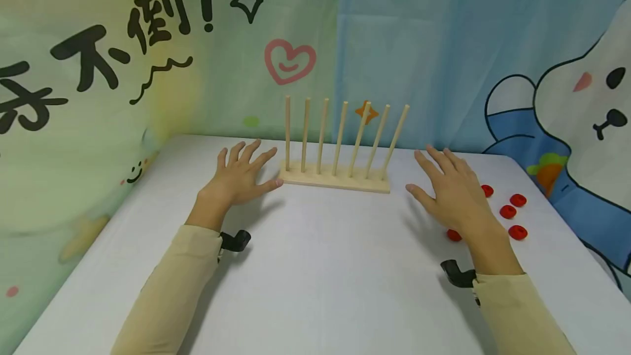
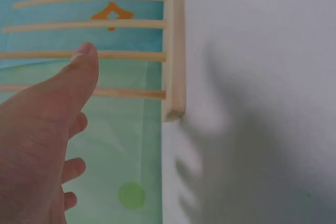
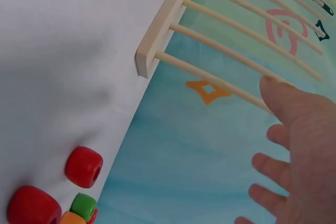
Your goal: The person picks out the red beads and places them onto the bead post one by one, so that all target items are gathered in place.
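Note:
A pale wooden peg rack [image 1: 336, 181] stands toward the far side of the white table, its long base carrying a row of several upright dowels. My left hand [image 1: 237, 175] hovers off the rack's left end with fingers spread, holding nothing. To the right of the rack is my right hand [image 1: 452, 193], its fingers also spread and nothing in them. Red beads [image 1: 508, 212] lie around and partly behind the right hand. In the right wrist view a green bead [image 3: 84, 206] and an orange bead [image 3: 72, 219] show beside larger red beads [image 3: 84, 167].
The white tabletop [image 1: 320, 267] stretches in front of the rack. A printed cloth backdrop [image 1: 404, 43] hangs behind and beside the table. Dark wrist mounts [image 1: 235, 240] stick out from both sleeves.

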Demonstrator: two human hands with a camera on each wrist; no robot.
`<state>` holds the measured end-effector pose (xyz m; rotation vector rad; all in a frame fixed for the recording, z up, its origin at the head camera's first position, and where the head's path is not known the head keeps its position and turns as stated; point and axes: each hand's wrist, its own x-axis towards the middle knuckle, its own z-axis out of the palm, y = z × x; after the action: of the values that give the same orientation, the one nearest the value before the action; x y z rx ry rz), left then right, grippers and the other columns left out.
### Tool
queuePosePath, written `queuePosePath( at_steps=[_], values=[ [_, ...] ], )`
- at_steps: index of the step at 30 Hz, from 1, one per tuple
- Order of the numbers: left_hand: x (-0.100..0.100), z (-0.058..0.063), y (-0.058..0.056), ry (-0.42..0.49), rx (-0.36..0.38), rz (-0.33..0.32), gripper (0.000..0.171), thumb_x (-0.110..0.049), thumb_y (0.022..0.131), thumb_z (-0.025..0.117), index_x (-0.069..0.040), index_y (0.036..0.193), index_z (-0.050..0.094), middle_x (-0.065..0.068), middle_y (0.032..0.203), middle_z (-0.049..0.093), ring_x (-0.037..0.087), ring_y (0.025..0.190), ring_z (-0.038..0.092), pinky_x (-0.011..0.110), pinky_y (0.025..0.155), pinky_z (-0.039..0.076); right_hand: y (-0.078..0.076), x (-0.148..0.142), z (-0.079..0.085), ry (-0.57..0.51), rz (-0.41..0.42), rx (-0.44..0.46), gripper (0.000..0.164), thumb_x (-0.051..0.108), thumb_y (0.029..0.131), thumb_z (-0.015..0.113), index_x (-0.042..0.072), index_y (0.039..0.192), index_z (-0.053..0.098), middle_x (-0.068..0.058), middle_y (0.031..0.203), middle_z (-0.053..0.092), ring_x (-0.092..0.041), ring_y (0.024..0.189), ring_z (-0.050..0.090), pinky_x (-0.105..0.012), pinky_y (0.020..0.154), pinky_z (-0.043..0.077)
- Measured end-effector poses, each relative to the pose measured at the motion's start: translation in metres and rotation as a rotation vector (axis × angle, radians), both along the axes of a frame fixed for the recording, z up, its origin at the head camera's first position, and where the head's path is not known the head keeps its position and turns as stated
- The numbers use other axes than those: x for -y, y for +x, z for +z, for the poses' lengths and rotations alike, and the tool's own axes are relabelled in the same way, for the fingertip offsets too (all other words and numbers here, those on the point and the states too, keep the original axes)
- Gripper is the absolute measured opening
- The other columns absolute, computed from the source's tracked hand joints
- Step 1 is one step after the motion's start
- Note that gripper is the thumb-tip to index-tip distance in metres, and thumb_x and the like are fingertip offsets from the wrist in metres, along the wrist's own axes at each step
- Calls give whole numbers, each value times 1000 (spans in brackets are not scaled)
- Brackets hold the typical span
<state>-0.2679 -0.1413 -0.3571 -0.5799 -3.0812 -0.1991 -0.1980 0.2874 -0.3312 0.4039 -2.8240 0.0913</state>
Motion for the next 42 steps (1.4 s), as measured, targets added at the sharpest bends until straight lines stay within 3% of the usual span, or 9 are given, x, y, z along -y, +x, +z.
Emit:
queuePosePath(
  at_steps=[5, 11, 23, 29, 35, 42],
  values=[
    [-3, -8, -5, -9, 0, -12, 80, -73, 91, 40, -34, 158, 19, 8, 164, 9, 39, 147, 7, 66, 111, 3, 6, -2, -5, -55, 33, -56, 71, 41, 92, 66, 14, 152, 39, -18, 154, 36, -45, 138, 31, -68, 105, 27],
    [-5, -16, -11, 45, 16, -23, 76, -68, 94, 42, -32, 158, 21, 9, 163, 11, 41, 146, 10, 64, 111, 7, 4, -12, -8, -50, 44, -60, 71, 41, 90, 68, 15, 151, 41, -17, 152, 38, -45, 136, 34, -68, 104, 28],
    [-16, -27, -18, 155, 61, -47, 68, -59, 97, 47, -29, 155, 30, 10, 158, 22, 41, 139, 21, 64, 106, 18, 12, -34, -14, -55, 9, 71, 72, 46, 92, 64, 14, 151, 39, -21, 151, 36, -47, 134, 33, -69, 101, 30],
    [-22, -27, -22, 223, 109, -48, 68, -58, 96, 48, -24, 153, 33, 11, 155, 27, 39, 137, 22, 63, 107, 17, 20, -50, -17, -54, -35, 119, 74, 46, 92, 64, 13, 152, 37, -23, 150, 35, -49, 131, 34, -71, 99, 31],
    [-21, -36, -30, 248, 132, -37, 68, -59, 96, 48, -21, 152, 36, 13, 154, 29, 40, 137, 24, 63, 107, 19, 28, -61, -20, -84, -55, 173, 74, 46, 91, 66, 14, 151, 38, -26, 146, 37, -49, 123, 41, -73, 87, 39],
    [-22, -36, -34, 263, 128, -12, 62, -54, 96, 51, -24, 150, 39, 13, 152, 33, 41, 135, 25, 64, 106, 18, 36, -69, -24, -137, -26, 185, 74, 44, 89, 69, 12, 149, 41, -24, 144, 41, -47, 126, 37, -71, 88, 40]
  ],
)
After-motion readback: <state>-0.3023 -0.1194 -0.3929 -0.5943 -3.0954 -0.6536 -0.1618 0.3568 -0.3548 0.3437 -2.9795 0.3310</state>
